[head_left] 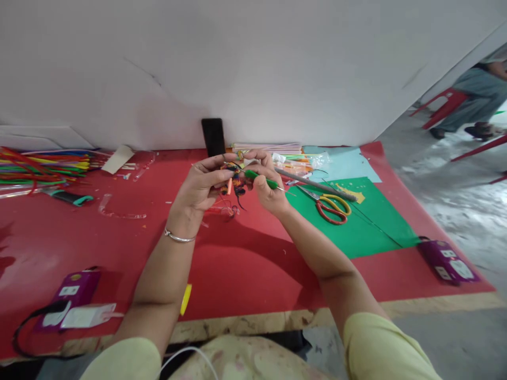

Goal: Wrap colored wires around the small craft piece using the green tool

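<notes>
Far to the left of my grip lies a heap of straws [43,164] on the red table [237,264], with a purple box [75,289] nearer my body on that side. My left hand [198,187] is closed in a pinch, thumb and fingertips clamped on a small bundle [236,184] of coloured bits and dark thread held up above the table, with an orange piece hanging just below my fingers. The bundle sits between my two hands, touching both. I judge it light, soft and loose, likely to fray or slip apart if squeezed hard, so I hold it at its thickest knot, close to the fingertips, and leave the dangling threads free. My right hand [266,182] is closed around a green tool [261,180], whose thin metal tip pokes out to the right past my knuckles; the handle looks stiff and smooth, best held near its middle. Behind the grip a dark phone [213,136] leans on the wall. To the right of my right hand a grey rod [317,184] lies slantwise, and just beyond it scissors [330,207] with red and yellow handles rest on a green sheet [356,227]. Further right sits a second purple box [447,261], well apart from my hands.
</notes>
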Motion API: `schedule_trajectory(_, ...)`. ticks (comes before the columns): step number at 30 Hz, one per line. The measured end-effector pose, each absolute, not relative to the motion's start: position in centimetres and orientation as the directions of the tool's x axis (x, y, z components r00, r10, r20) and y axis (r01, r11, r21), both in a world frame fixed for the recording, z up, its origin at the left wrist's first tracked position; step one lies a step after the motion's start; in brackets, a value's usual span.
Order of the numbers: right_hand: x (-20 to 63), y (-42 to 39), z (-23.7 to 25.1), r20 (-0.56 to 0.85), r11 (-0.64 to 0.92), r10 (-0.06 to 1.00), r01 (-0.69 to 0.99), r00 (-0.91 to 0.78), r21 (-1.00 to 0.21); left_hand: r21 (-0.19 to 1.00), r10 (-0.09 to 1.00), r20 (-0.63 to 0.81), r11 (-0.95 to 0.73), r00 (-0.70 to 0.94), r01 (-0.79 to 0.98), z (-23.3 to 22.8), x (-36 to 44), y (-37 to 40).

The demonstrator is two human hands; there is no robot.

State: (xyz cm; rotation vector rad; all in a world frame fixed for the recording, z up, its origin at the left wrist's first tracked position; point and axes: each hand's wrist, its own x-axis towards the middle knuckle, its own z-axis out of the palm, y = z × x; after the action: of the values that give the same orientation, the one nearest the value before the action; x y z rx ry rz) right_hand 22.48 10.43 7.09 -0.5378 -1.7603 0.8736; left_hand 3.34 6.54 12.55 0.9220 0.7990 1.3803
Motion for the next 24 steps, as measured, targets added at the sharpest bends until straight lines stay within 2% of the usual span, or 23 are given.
schedule_trajectory(3,23.0,10.8,7.6,0.684,0.712,0.653,-0.043,-0.325,-0.701,0.904,0.996,0.047,-0.012,0.072,-0.428,12.8,3.0,6.4)
schedule_trajectory(11,24.3,11.8,8.0,0.741,0.816,0.531,0.012,-0.411,-0.578,0.92,0.992,0.038,0.011,0.116,-0.393,13.2,2.1,6.3)
schedule_trajectory(24,26.1,11.2,10.1,0.738,0.891,0.41,0.062,-0.536,-0.45,0.948,0.983,0.086,-0.031,0.162,-0.316,13.1,1.2,6.4)
